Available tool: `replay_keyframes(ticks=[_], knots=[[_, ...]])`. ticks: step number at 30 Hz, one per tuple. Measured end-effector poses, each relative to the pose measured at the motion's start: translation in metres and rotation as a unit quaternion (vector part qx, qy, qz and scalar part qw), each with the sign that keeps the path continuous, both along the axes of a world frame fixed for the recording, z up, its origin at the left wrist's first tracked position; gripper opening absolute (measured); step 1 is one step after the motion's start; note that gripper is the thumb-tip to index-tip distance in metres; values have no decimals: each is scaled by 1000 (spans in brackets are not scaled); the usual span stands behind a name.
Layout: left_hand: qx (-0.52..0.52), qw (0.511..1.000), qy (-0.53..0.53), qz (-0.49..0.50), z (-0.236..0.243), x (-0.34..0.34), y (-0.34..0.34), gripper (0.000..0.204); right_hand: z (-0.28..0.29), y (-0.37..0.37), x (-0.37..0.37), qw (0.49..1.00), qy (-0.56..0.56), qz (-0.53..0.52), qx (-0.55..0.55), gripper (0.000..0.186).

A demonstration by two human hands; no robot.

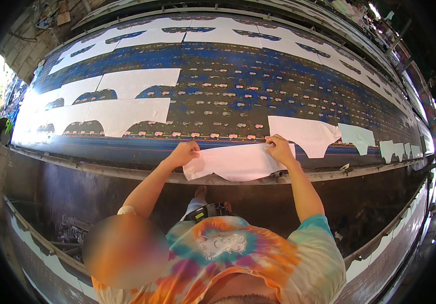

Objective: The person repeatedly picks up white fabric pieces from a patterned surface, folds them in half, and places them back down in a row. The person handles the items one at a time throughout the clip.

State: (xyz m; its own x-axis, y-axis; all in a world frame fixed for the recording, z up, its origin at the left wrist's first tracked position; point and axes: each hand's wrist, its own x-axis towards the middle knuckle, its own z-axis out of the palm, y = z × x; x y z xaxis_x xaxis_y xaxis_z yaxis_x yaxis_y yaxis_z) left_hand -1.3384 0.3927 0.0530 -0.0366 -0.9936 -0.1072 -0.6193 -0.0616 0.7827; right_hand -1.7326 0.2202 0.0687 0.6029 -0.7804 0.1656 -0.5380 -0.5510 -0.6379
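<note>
A white cut fabric piece (238, 161) is stretched between my two hands at the near edge of a long dark printing table (223, 109). My left hand (185, 153) pinches its upper left corner. Near its upper right end, my right hand (280, 150) is closed on the top edge. The lower edge of the piece is curved and hangs over the table's near rail. Just beyond my right hand lies another white fabric piece (306, 134), with a curved cutout, on the table.
White pieces (132, 109) lie in rows at the left, and more (223, 36) line the far side. Smaller pale pieces (357, 138) lie along the near edge at right. Small printed motifs cover the table. A rail (126, 169) runs along its near side. Another table (395, 253) stands behind me.
</note>
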Motion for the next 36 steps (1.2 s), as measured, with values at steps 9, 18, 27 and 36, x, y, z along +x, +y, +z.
replay_keyframes(ticks=[9, 18, 27, 36], knots=[[-179, 970, -151, 61, -4, 0, 40, 12, -20, 8, -8, 993, -88, -13, 73, 28], [-281, 889, -354, -78, 5, -9, 47, 24, -32, 6, -11, 991, -119, -3, 57, 9], [15, 913, -397, -96, 35, -43, 43, 31, -23, -9, -40, 987, -78, 13, 139, 12], [174, 927, -317, -98, 39, -56, 28, 27, 51, 8, -111, 969, 86, -1, 233, 16]])
